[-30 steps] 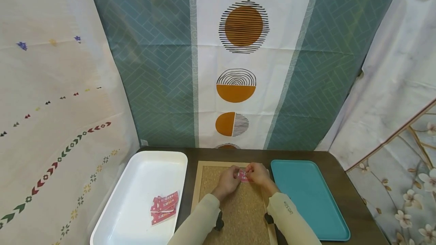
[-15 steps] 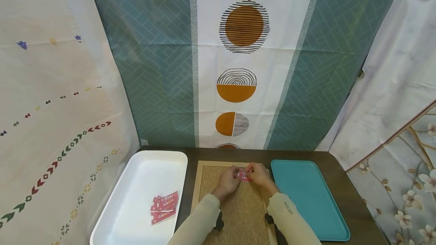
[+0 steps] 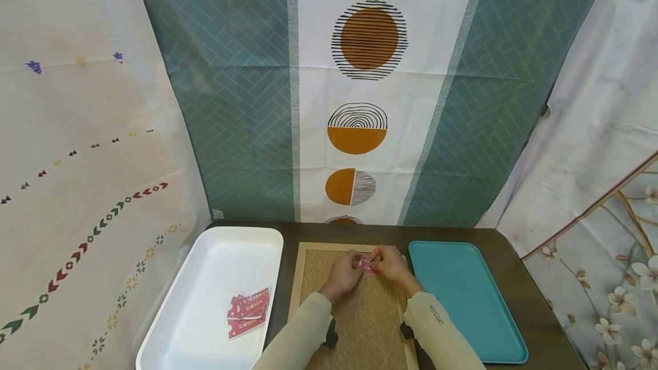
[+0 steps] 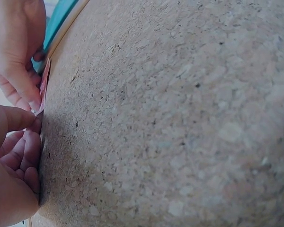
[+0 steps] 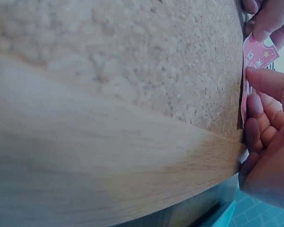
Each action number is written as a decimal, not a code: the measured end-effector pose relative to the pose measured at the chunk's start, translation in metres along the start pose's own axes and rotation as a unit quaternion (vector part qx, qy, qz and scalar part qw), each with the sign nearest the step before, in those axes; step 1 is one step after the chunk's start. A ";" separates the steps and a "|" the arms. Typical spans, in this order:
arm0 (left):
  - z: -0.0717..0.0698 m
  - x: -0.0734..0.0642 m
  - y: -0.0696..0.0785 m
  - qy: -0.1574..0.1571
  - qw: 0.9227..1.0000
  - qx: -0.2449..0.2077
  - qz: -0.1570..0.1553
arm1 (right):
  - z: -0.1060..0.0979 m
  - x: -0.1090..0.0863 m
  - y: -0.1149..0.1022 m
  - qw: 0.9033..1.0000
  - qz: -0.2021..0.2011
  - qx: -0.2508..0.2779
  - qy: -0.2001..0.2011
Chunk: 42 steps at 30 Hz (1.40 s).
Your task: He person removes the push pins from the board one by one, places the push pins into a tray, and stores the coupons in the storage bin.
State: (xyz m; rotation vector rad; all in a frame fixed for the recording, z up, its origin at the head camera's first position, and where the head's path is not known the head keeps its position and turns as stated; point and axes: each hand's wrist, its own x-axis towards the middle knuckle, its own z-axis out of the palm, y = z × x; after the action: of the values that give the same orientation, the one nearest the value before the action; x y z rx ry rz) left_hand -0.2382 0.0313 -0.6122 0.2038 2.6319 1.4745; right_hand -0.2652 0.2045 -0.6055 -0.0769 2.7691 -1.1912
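Both hands meet at the far end of a wood-framed cork board [image 3: 362, 324], around a small pink paper coupon [image 3: 367, 266] with white print. My left hand [image 3: 343, 274] pinches the coupon's left end between thumb and finger. Just to its right, my right hand [image 3: 393, 264] has its thumb and curled fingers on the middle of the coupon, seen closer in the right wrist view, where the coupon [image 5: 257, 53] bends up off the cork at the left hand's end. From the left wrist view, the coupon [image 4: 45, 87] appears nearly edge-on; the right fingers hide much of it.
A white tray [image 3: 216, 261] stands left of the board, with several pink coupons [image 3: 248, 308] overlapping in it. To the right lies a teal tray [image 3: 462, 290]. All stand on a dark brown table [image 3: 506, 256], with a patterned curtain [image 3: 247, 130] behind.
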 end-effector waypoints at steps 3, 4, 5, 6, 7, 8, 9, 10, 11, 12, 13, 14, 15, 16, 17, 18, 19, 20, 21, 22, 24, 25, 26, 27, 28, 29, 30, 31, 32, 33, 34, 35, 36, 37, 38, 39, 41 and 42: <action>-0.001 0.001 0.001 0.001 1.000 -0.001 0.004 | 0.000 0.000 0.000 1.000 -0.002 0.013 0.004; -0.002 0.001 0.002 0.001 1.000 0.000 0.006 | 0.000 0.000 0.000 1.000 -0.001 0.019 0.005; -0.002 0.001 0.002 0.003 1.000 0.003 0.008 | 0.000 0.000 0.000 1.000 0.000 0.019 0.007; -0.003 0.000 0.003 0.004 1.000 0.004 0.009 | 0.000 0.000 0.000 1.000 -0.001 0.018 0.008; -0.002 0.000 0.003 0.005 1.000 0.006 0.008 | 0.000 -0.001 0.000 1.000 0.000 0.021 0.006; -0.002 0.000 0.003 0.005 1.000 0.008 0.007 | 0.000 -0.001 -0.001 1.000 0.001 0.021 0.005; -0.002 -0.001 0.004 0.005 1.000 0.008 0.006 | 0.000 -0.002 -0.001 1.000 0.002 0.019 0.006; -0.002 -0.002 0.004 0.006 1.000 0.010 0.005 | 0.000 -0.002 -0.002 1.000 0.001 0.015 0.008; -0.002 -0.002 0.004 0.006 1.000 0.010 0.002 | 0.000 -0.002 -0.002 1.000 0.001 0.012 0.010; -0.001 -0.003 0.005 0.007 1.000 0.009 0.001 | 0.000 -0.003 -0.002 1.000 0.000 0.010 0.012; -0.001 -0.003 0.005 0.009 1.000 0.010 0.003 | 0.001 -0.003 -0.002 1.000 0.000 0.008 0.015; 0.000 -0.004 0.004 0.011 1.000 0.009 0.004 | 0.002 -0.003 -0.002 1.000 -0.001 0.002 0.020; 0.000 -0.005 0.004 0.013 1.000 0.008 0.007 | 0.002 -0.003 -0.002 1.000 -0.003 -0.003 0.025; 0.000 -0.005 0.004 0.016 1.000 0.007 0.008 | 0.002 -0.002 -0.002 1.000 -0.006 -0.008 0.029; 0.001 -0.005 0.004 0.018 1.000 0.007 0.010 | 0.003 -0.002 -0.002 0.999 -0.007 -0.013 0.033; 0.001 -0.005 0.004 0.021 1.000 0.008 0.013 | 0.003 -0.002 -0.002 0.999 -0.011 -0.020 0.037; 0.001 -0.005 0.004 0.022 1.000 0.008 0.013 | 0.004 -0.002 -0.002 0.999 -0.012 -0.024 0.039; 0.002 -0.005 0.003 0.023 1.000 0.008 0.014 | 0.004 -0.002 -0.001 0.999 -0.013 -0.027 0.041; 0.002 -0.004 0.003 0.024 1.000 0.010 0.015 | 0.005 -0.003 -0.001 0.998 -0.016 -0.031 0.045; 0.003 -0.004 0.003 0.024 1.000 0.012 0.015 | 0.006 -0.002 -0.001 0.998 -0.017 -0.036 0.048; 0.003 -0.004 0.003 0.026 0.999 0.014 0.014 | 0.007 -0.003 -0.001 0.997 -0.021 -0.043 0.053; 0.003 -0.004 0.003 0.026 0.999 0.015 0.013 | 0.007 -0.002 -0.001 0.997 -0.021 -0.044 0.056; 0.003 -0.004 0.003 0.027 0.999 0.015 0.013 | 0.008 -0.002 -0.001 0.997 -0.024 -0.046 0.060; 0.002 -0.005 0.003 0.028 0.999 0.016 0.014 | 0.008 -0.002 0.000 0.997 -0.024 -0.047 0.063; 0.001 -0.005 0.004 0.030 0.999 0.016 0.015 | 0.009 -0.002 -0.001 0.997 -0.023 -0.046 0.065; 0.000 -0.006 0.004 0.031 0.999 0.017 0.015 | 0.010 -0.002 -0.001 0.996 -0.023 -0.045 0.068; 0.000 -0.006 0.004 0.035 0.999 0.019 0.018 | 0.011 -0.002 -0.001 0.996 -0.024 -0.044 0.071; -0.001 -0.007 0.004 0.036 0.999 0.019 0.018 | 0.012 -0.002 -0.001 0.996 -0.023 -0.042 0.072; -0.001 -0.007 0.004 0.037 0.999 0.021 0.018 | 0.013 -0.002 -0.001 0.996 -0.022 -0.042 0.072; -0.001 -0.007 0.003 0.037 0.999 0.020 0.016 | 0.013 -0.002 -0.001 0.996 -0.019 -0.042 0.071; -0.001 -0.007 0.003 0.036 0.999 0.019 0.012 | 0.013 -0.002 -0.002 0.996 -0.019 -0.043 0.071; -0.001 -0.006 0.003 0.034 0.999 0.016 0.007 | 0.013 -0.003 -0.001 0.997 -0.017 -0.040 0.070; -0.001 -0.006 0.002 0.030 0.999 0.010 0.002 | 0.012 -0.003 -0.002 0.997 -0.012 -0.031 0.067; -0.001 -0.006 0.002 0.025 1.000 0.005 -0.006 | 0.011 -0.004 -0.002 0.997 -0.009 -0.024 0.067; 0.000 -0.005 0.002 0.021 1.000 0.000 -0.011 | 0.010 -0.004 -0.001 0.998 -0.005 -0.014 0.067; 0.000 -0.004 0.002 0.016 1.000 -0.007 -0.017 | 0.008 -0.005 -0.001 0.998 -0.004 -0.001 0.068; -0.001 -0.004 0.002 0.012 1.000 -0.018 -0.021 | 0.006 -0.006 0.001 0.998 0.000 0.030 0.064; -0.002 -0.004 0.002 0.013 1.000 -0.019 -0.020 | 0.005 -0.006 0.002 0.997 -0.004 0.043 0.061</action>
State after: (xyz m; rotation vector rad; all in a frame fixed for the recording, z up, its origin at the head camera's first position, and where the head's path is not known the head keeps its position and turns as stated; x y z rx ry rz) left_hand -0.2347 0.0300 -0.6098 0.1289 2.6096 1.5250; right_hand -0.2586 0.2029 -0.6100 -0.0074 2.8179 -1.3598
